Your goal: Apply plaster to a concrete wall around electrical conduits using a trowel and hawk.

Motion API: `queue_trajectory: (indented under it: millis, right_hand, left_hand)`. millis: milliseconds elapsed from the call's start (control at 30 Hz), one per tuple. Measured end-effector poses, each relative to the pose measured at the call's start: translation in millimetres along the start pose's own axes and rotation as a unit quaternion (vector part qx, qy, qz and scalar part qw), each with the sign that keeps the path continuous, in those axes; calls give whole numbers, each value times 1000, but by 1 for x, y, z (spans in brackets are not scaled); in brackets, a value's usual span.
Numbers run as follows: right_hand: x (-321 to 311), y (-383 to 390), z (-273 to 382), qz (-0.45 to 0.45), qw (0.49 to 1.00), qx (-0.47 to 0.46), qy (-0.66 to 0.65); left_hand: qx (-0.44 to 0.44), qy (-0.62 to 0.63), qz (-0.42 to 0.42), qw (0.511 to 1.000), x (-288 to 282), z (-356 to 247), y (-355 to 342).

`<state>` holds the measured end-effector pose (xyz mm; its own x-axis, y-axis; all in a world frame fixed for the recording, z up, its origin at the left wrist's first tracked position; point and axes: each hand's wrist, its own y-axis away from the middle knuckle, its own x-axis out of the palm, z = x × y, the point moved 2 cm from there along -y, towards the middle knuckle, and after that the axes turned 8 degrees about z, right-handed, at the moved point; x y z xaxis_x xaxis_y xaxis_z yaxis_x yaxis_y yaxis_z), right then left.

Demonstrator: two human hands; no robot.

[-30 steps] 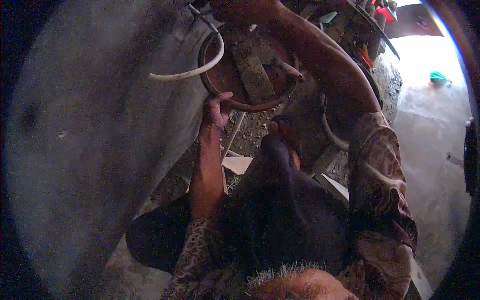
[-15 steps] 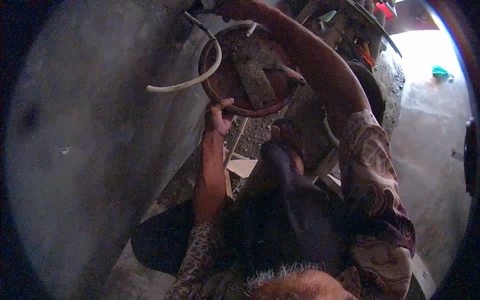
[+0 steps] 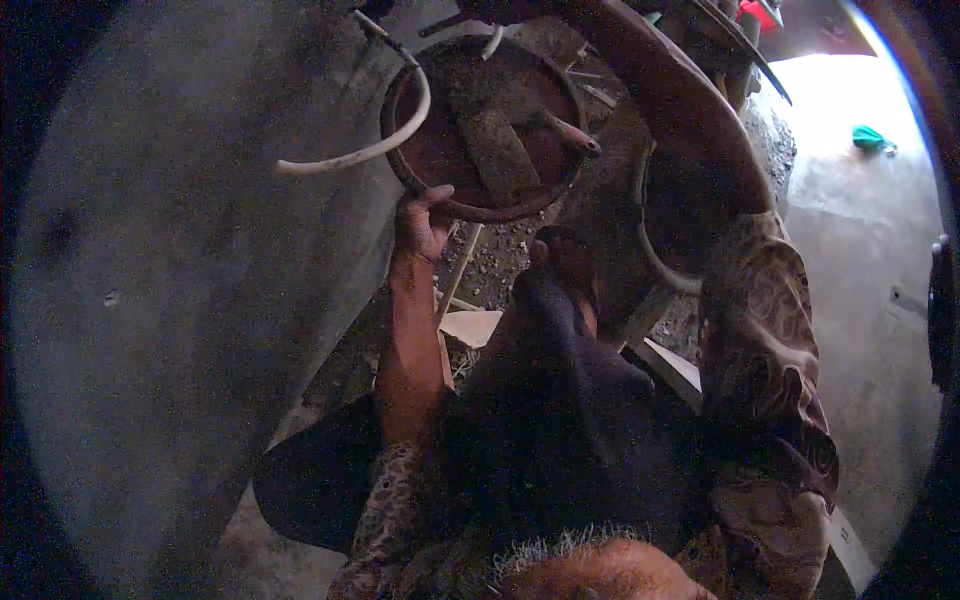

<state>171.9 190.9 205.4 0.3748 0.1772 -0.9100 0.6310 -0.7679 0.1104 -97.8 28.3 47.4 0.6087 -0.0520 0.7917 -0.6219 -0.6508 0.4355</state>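
My left hand is closed on the near rim of a round, reddish-brown disc with a raised edge, thumb over the top. A flat, dirty board lies across the disc. On its right side sits a tapered brown piece like a tool handle, with a dark hole at its end. A pale curved tube reaches over the disc's left side. Beyond the far rim, at the top edge, is my right hand, too dark and cut off to show its fingers. A short dark bar shows beside it.
A grey wall rises on the left. Below the disc are a bare foot, gravelly ground and a thin pale stick. Another curved pale tube is under my right arm. A green object lies on the bright right side.
The disc, with my left hand on its rim, appears slightly further left and up. My right hand has shifted right along the top edge, uncovering more of the disc's far rim.
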Motion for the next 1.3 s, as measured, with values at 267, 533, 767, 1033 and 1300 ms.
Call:
queue_trajectory:
  millis: [267,533,767,1033,1300]
  right_hand:
    - [-143,169,75,-7,899,328,-290]
    - [-77,480,221,94,708,648,-265]
    - [-92,404,276,-50,227,747,-623]
    - [-66,424,248,32,731,594,-334]
    - [-35,438,120,-5,734,609,-300]
  left_hand:
    - [-44,11,-5,999,-55,-5,-3]
    - [-23,-28,4,999,-29,17,-16]
    - [-3,-58,-7,998,-28,8,-12]
    - [-1,-101,-11,995,-59,0,-31]
    - [-56,-85,-14,995,-32,-8,-2]
